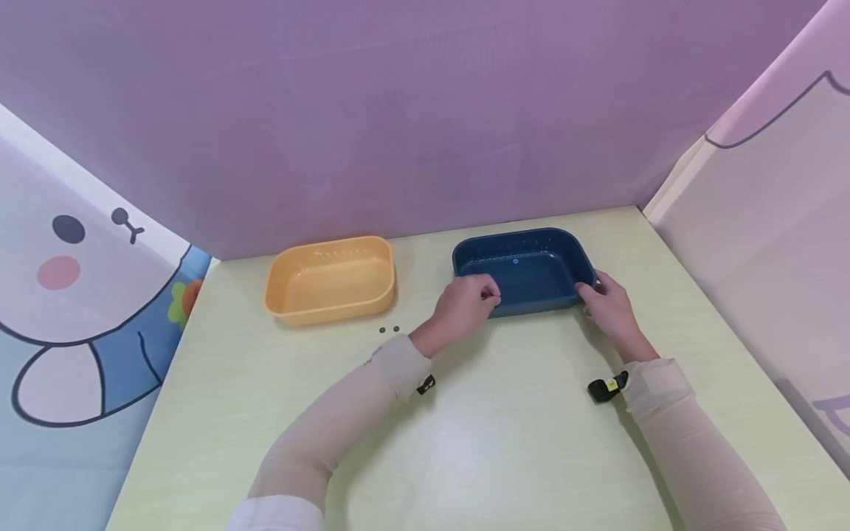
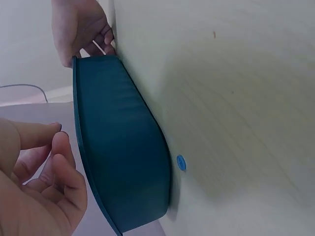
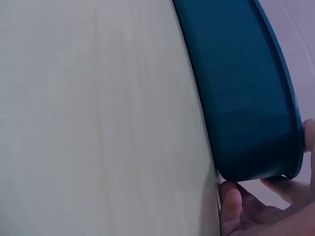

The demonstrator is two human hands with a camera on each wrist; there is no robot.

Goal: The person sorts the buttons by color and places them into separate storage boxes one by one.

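My right hand point(image 1: 611, 306) grips the near right corner of a dark blue plastic basin point(image 1: 531, 306), thumb over the rim and fingers against the outside wall. Above the basin's near left rim is my left hand point(image 1: 465, 302), thumb and index finger pinching a small dark button-like piece point(image 2: 60, 127), mostly hidden by the fingertips. Inside the basin lies a small blue round piece point(image 1: 515, 261). A blue button point(image 2: 181, 162) rests on the table close beside the basin's wall in the left wrist view.
A yellow plastic basin point(image 1: 332, 287) stands to the left at the back of the pale table point(image 1: 465, 457). Two small dark round pieces point(image 1: 389, 329) lie in front of it. A purple backdrop point(image 1: 425, 125) rises behind both basins, with printed panels at the sides.
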